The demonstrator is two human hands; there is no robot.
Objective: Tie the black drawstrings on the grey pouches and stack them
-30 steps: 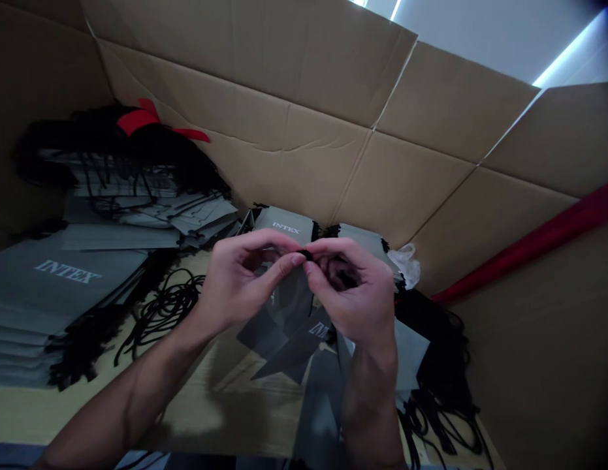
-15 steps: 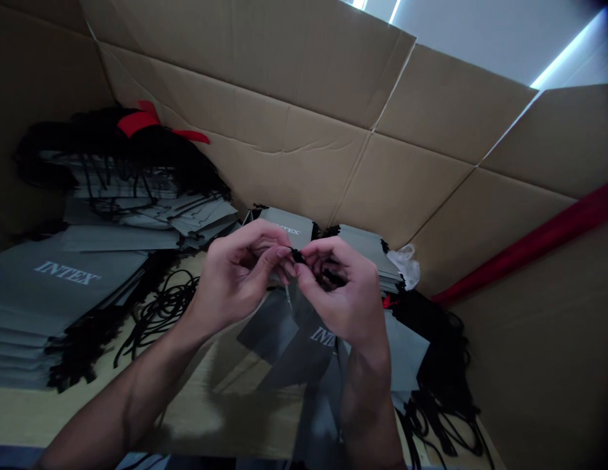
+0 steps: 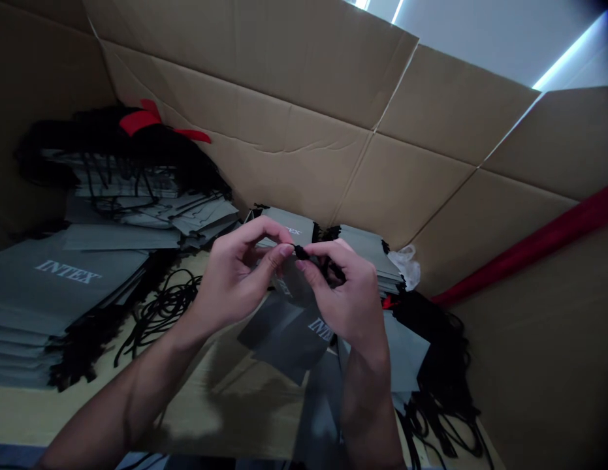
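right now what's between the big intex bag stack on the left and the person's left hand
In the head view, a loose tangle of black cords lies on the cardboard between the grey INTEX bag stack and the left hand.

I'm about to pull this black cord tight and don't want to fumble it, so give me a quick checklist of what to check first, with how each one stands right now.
1. Black cord pinched between both hands' fingertips: ok.
2. Left hand has thumb and forefinger closed on the cord end: ok.
3. Right hand grips the cord from the other side: ok.
4. Grey bag hangs below the hands, off the cardboard floor: ok.
5. Knot formed or cord threaded through the bag: cannot tell, fingers hide it.
6. Loose black cords on the floor stay apart from the one held: ok.
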